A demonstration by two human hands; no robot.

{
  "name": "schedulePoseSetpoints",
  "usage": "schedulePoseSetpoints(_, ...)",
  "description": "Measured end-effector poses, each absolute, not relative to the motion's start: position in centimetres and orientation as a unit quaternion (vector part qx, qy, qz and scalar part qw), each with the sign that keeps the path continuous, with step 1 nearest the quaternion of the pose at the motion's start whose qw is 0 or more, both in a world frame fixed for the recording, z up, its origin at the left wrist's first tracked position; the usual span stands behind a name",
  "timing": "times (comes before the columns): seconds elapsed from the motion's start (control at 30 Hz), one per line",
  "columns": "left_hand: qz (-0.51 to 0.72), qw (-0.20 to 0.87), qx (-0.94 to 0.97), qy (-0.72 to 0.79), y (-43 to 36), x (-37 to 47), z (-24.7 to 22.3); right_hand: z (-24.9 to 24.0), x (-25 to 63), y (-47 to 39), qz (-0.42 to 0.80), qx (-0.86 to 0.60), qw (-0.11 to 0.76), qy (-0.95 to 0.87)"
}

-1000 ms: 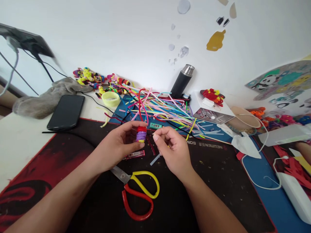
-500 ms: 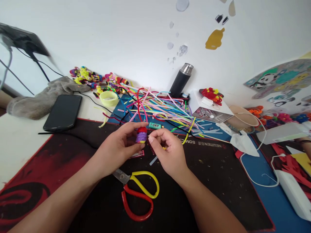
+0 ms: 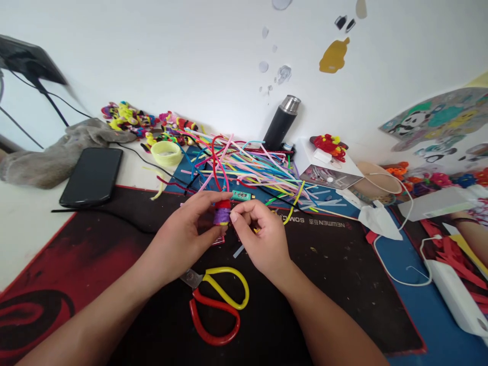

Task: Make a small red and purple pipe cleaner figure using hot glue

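Between the thumb and fingers of my left hand (image 3: 186, 229) is a small coiled pipe-cleaner piece (image 3: 222, 215), red at the top, purple in the middle and yellow at the bottom. My right hand (image 3: 263, 234) is closed in a pinch, its thumb and forefinger right against the purple side of the coil. What the right fingertips grip is too small to make out; a bit of yellow shows beneath them. Scissors (image 3: 219, 302) with one yellow and one red handle lie below the hands, their blades partly hidden under my left hand.
Many loose pipe cleaners (image 3: 247, 165) lie in a heap behind the hands. Near them are a black thermos (image 3: 281, 124), a green lighter (image 3: 242, 195), a yellow tape roll (image 3: 166, 152) and a phone (image 3: 91, 177). At the right edge, another person's arm (image 3: 470, 231) shows.
My right fingertips have come closer to the coil and now meet its side. The whole view has shifted slightly; the scissors lie where they were.
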State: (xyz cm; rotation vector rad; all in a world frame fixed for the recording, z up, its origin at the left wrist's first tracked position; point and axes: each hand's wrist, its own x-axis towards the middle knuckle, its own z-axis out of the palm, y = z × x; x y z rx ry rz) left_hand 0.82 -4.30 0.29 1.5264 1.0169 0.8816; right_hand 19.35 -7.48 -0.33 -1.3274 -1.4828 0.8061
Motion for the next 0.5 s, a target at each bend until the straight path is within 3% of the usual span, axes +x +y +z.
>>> schedulePoseSetpoints(0.5, 0.372, 0.464, 0.687, 0.417, -4.37, 0.89, -0.48, -0.22, 19.2, -7.43, 0.307, -0.542, 0.486, -0.614)
